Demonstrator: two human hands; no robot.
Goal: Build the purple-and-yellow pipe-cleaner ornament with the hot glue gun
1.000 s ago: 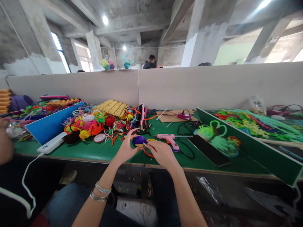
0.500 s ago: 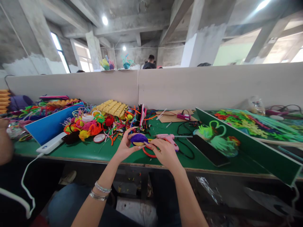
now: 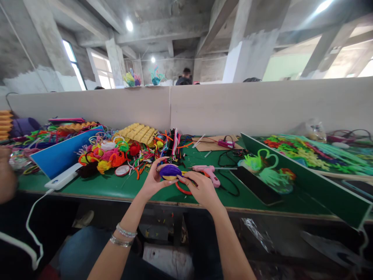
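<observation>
A rounded piece wound in purple pipe cleaner point(image 3: 170, 171), with a pale yellow underside, is held above the table's front edge. My left hand point(image 3: 154, 181) grips it from the left, thumb below and fingers behind. At its right end, the fingertips of my right hand point(image 3: 201, 186) pinch the edge; what lies between those fingertips is partly hidden. Just beyond my right hand lies a pink glue gun point(image 3: 208, 171). A red ring-shaped thing point(image 3: 183, 189) rests on the table under the hands, partly covered.
Left are a blue divider point(image 3: 67, 153), a white power strip point(image 3: 62, 177), colourful pipe-cleaner pieces point(image 3: 107, 155) and a yellow egg tray point(image 3: 136, 133). Right are a black phone point(image 3: 256, 186), green swan figures point(image 3: 269, 171) and a green divider point(image 3: 305, 179). Another person's arm point(image 3: 6, 175) shows far left.
The purple piece has turned slightly in my hands, and my right fingertips have shifted a little along its right edge. Everything on the table stays where it was.
</observation>
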